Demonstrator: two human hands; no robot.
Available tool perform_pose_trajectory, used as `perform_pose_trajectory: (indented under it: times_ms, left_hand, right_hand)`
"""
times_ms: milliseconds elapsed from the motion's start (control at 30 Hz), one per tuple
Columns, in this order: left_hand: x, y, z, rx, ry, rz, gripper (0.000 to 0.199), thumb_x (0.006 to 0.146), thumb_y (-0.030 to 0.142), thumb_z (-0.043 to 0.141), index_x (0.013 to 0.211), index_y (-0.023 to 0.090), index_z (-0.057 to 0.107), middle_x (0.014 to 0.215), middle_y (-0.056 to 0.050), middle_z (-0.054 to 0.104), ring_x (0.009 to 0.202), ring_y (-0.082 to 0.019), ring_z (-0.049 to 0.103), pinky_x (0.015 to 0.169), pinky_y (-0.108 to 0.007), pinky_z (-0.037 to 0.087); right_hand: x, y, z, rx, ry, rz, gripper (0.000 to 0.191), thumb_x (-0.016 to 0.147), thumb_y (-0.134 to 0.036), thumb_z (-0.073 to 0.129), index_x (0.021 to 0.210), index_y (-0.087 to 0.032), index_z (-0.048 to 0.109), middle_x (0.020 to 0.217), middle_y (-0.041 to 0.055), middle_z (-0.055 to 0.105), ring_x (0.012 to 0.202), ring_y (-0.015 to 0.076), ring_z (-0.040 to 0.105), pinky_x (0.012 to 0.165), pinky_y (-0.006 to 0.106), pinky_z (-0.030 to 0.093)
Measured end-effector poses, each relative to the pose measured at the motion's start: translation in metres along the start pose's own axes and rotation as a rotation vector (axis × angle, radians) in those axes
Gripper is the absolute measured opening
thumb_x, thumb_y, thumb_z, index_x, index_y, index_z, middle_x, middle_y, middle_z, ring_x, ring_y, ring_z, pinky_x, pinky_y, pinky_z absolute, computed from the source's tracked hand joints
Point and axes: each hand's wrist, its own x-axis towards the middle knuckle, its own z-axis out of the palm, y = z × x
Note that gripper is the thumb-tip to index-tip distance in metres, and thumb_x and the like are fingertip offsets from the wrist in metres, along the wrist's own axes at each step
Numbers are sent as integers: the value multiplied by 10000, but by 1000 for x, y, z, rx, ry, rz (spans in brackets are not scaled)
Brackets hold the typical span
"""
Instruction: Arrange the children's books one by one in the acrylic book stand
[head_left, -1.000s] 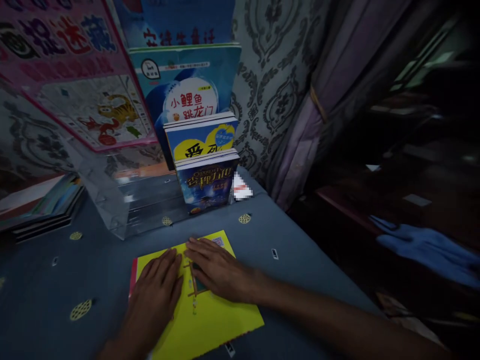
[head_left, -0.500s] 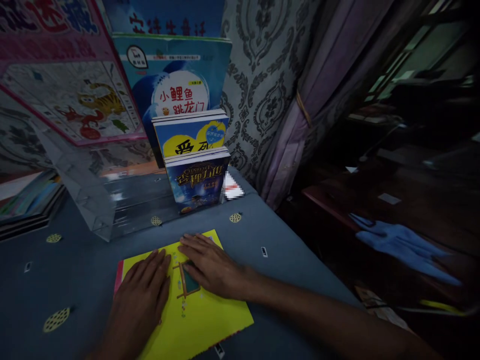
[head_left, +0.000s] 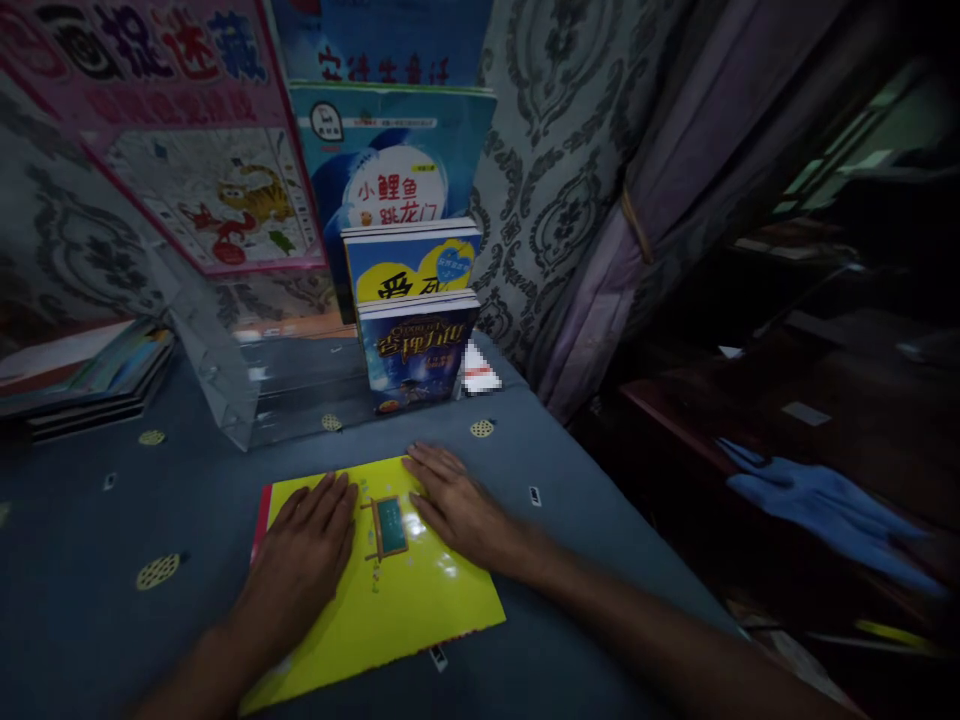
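A yellow book (head_left: pixel 420 620) with a small green chalkboard picture and a pink-red left edge lies flat on the blue patterned cloth. My left hand (head_left: pixel 304 550) rests palm down on its left part, fingers stretched toward its far edge. On the upper right part lies my right hand (head_left: pixel 461 505), palm down, fingers extended and thumb apart. The chalkboard picture shows between the two hands. Neither hand grips anything.
Beyond the book, a clear acrylic rack (head_left: pixel 225 395) holds upright books, with a dark blue one (head_left: pixel 416 360) in front. Stacked books (head_left: pixel 90 375) lie at the left. A purple curtain (head_left: pixel 600 290) and a blue cloth item (head_left: pixel 825 510) are at the right.
The view has shifted, so the scene appears farther right. My right hand has slid toward the book's right side, uncovering more of the chalkboard picture. My left hand stays on the left part.
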Motion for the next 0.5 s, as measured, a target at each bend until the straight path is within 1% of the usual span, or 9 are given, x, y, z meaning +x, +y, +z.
perform_pose_trajectory:
  times_ms: [133, 233, 333, 433, 500]
  left_hand:
    - [8, 1, -10, -32, -198, -15, 501, 968, 83, 307, 1385, 106, 584, 1438, -160, 594, 1353, -278, 552, 1102, -486, 441]
    - [18, -2, -18, -103, -329, 15, 534, 943, 55, 332, 1447, 94, 505, 1495, -164, 535, 1420, -292, 477, 1131, -513, 409]
    - [28, -5, -22, -192, -386, 21, 499, 968, 88, 360, 1450, 113, 488, 1520, -158, 508, 1465, -282, 414, 1165, -512, 365]
    - [32, -7, -23, -271, -410, 39, 492, 966, 110, 415, 1455, 134, 468, 1547, -149, 479, 1488, -265, 376, 1192, -509, 323]
    - [31, -8, -22, -305, -423, 50, 513, 942, 102, 463, 1454, 135, 463, 1550, -151, 474, 1493, -268, 367, 1201, -510, 307]
  right_hand:
    - [-14, -3, -1, -90, 33, 0, 430, 1009, -264, 467, 1382, -83, 580, 1438, 218, 584, 1348, 338, 542, 1092, 558, 487]
    - [-29, -11, -3, -158, 78, -27, 387, 1009, -273, 467, 1324, -110, 622, 1360, 197, 649, 1219, 348, 624, 966, 558, 565]
    - [-47, -27, -4, -190, 145, -75, 350, 1002, -245, 460, 1279, -124, 637, 1260, 185, 702, 1056, 327, 681, 820, 516, 621]
    - [-62, -47, -6, -183, 185, -115, 344, 988, -208, 469, 1286, -121, 617, 1224, 186, 712, 992, 294, 696, 804, 473, 636]
    - [-67, -60, -7, -182, 203, -147, 328, 987, -196, 463, 1266, -124, 619, 1189, 186, 720, 988, 288, 705, 823, 471, 639]
